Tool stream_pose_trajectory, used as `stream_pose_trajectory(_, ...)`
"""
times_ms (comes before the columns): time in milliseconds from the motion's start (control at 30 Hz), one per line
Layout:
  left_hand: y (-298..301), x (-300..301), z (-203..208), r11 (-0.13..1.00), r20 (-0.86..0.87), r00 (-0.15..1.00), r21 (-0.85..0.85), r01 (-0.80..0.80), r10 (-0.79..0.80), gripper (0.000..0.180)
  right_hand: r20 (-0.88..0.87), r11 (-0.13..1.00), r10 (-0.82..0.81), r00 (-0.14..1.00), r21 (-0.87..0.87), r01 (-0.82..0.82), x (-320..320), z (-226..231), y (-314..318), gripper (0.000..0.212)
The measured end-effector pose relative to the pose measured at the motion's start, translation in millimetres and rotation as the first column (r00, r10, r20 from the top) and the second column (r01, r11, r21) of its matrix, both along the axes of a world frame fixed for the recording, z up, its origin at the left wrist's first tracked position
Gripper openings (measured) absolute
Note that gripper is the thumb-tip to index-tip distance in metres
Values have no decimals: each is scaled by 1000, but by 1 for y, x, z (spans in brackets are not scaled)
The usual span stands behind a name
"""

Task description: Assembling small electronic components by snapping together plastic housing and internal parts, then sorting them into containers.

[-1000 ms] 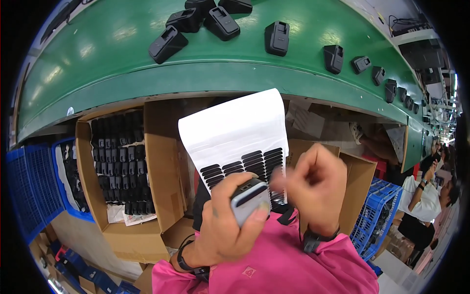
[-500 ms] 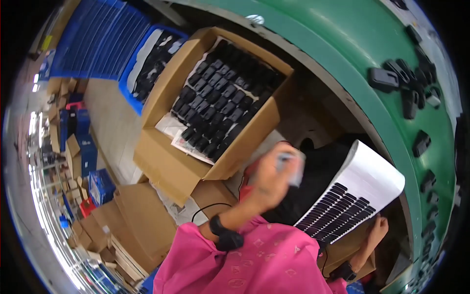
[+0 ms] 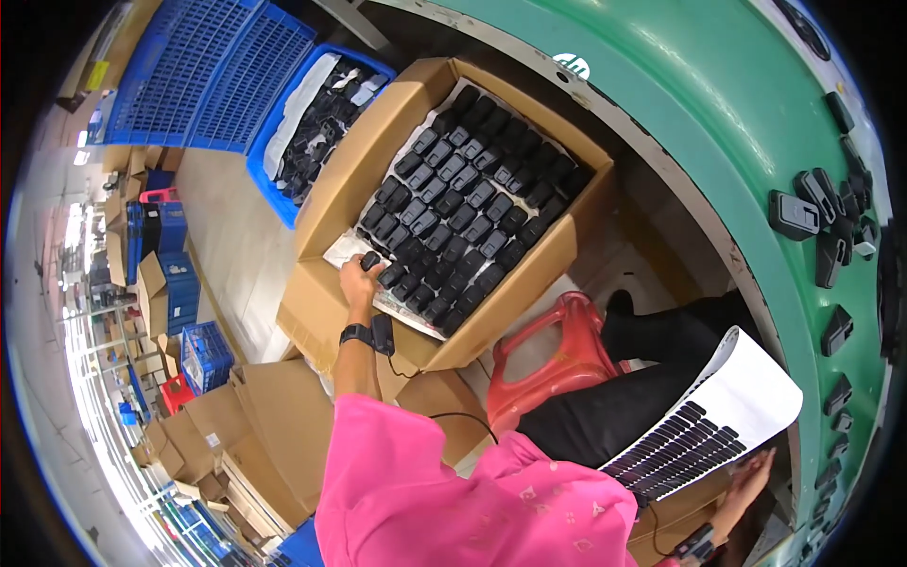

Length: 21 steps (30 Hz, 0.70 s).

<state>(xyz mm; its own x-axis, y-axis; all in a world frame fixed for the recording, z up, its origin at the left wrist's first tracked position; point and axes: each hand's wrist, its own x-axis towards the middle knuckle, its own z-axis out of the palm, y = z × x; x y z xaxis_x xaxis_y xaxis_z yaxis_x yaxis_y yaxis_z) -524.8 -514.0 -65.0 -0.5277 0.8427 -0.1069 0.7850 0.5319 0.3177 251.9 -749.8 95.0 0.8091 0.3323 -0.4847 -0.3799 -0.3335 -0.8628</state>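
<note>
My left hand (image 3: 357, 282) is at the near left corner of a cardboard box (image 3: 312, 231), closed on a small black plastic casing (image 3: 371, 260). Rows of similar black and dark grey casings (image 3: 444, 203) lie on white paper inside this box. A white sheet of black stickers (image 3: 756, 383), bent upward at its far end, rests over my lap at the right. Beside that sheet's lower right edge is my right hand (image 3: 751, 479), low under the green table. Its fingers are shadowed and blurred, so their grip does not show clearly.
A green worktable (image 3: 704, 104) curves along the right, with several loose black casings (image 3: 794, 215) on it. A red plastic stool (image 3: 548, 354) stands beside my leg. Behind the box is a blue crate (image 3: 274, 196) of dark parts; flattened cardboard (image 3: 279, 420) lies at left.
My left hand has moved left and away from my lap to the box's near corner. My right hand has shifted slightly lower. The view has shifted, and the red stool shows more fully.
</note>
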Motion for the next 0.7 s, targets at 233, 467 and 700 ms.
stream_pose_trajectory(233,-16,-58,-58,989,150,983,-89,115,-101,35,-22,989,145,989,16,-145,70,16,6,18)
stream_pose_trajectory(467,-14,-32,-44,946,-70,957,142,290,-282,31,162,974,161,974,-183,-131,72,30,12,27)
stream_pose_trajectory(700,-60,-84,-42,955,-168,953,114,274,-254,34,266,314,949,172,-854,-414,-55,136,140,29)
